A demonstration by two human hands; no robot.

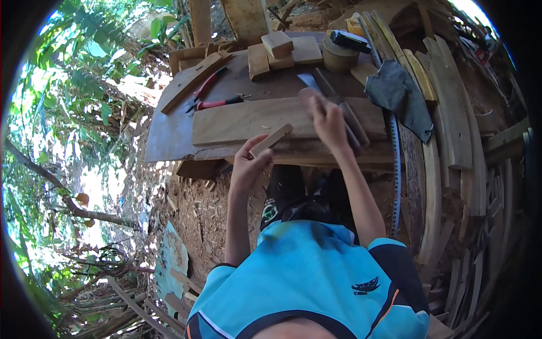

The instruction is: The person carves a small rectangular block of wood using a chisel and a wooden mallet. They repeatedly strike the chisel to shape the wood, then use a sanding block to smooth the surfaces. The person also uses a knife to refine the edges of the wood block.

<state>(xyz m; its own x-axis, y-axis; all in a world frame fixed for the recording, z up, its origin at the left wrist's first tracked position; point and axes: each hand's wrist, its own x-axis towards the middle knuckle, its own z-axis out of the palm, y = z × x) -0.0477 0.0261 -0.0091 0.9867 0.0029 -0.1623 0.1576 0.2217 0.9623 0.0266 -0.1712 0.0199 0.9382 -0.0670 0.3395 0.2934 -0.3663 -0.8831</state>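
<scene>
Wooden stick [271,139], short and pale, pinched in the left hand [247,166] at the near edge of the tabletop [169,133]; the right hand [327,121] wraps a dark-handled blade [311,83] whose flat end lies over the plank [243,120]. Behind lie red-handled pliers [210,97], stacked wood blocks [279,50], a round tin [337,55], and to the right a saw [395,169] and dark cloth [400,96]. Judged best practice: brace the stick's end on the plank, keep left fingers behind the cutting edge, work in short controlled strokes.

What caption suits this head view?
Left hand holds a small wood strip; right hand grips a big knife at the workbench.
</scene>
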